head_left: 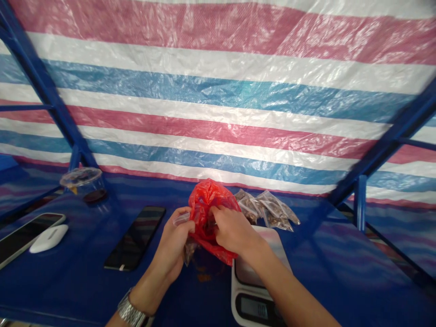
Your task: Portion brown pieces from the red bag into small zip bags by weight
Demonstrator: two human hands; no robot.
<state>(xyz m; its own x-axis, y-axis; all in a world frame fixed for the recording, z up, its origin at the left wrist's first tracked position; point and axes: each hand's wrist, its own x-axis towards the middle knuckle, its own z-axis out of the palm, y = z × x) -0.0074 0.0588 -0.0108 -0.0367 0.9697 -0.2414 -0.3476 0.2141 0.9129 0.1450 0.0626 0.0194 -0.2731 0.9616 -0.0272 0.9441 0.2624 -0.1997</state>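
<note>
My left hand point(174, 243) is closed on a small clear zip bag point(190, 251) with brown bits in its lower part, beside a red plastic bag point(209, 193). The red bag stands crumpled with its mouth open towards me. Inside that mouth are the fingers of my right hand point(235, 229), bent together; whatever they grip is hidden. Below my right forearm lies a white kitchen scale point(238, 290), its display showing 0.0. Several filled zip bags point(272, 210) lie in a pile behind the scale.
On the blue table point(85, 290), a black phone point(136, 238) lies left of my left hand. Farther left are another phone point(23, 236), a white earbud case point(49, 238) and a clear tub point(85, 184) holding dark liquid. Blue metal bars and a striped tarp point(218, 100) stand behind.
</note>
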